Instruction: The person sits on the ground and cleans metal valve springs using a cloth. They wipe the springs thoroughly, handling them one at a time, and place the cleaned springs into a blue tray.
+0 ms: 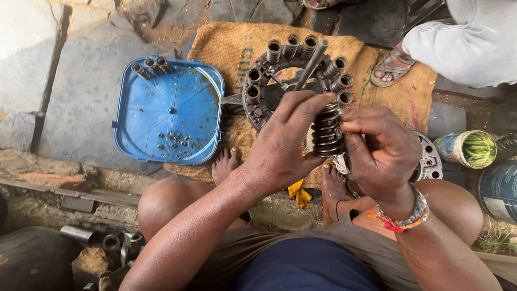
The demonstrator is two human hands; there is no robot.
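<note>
My left hand (283,143) and my right hand (385,153) together hold a dark coil spring (326,132) upright between them. My left fingers wrap its top and left side. My right thumb and fingers pinch its right side. Just beyond the spring, a round metal clutch plate (257,110) lies on a burlap sack (226,48). Several coil springs (291,47) stand around the plate's rim. A metal rod (312,63) leans across the plate.
A blue plastic lid (167,110) at left holds small bolts and three springs (152,67). Another person's sandalled foot (392,66) and pale trouser leg (468,37) are at top right. Cans (466,149) and another metal plate (431,159) sit at right. Metal parts (105,240) lie at bottom left.
</note>
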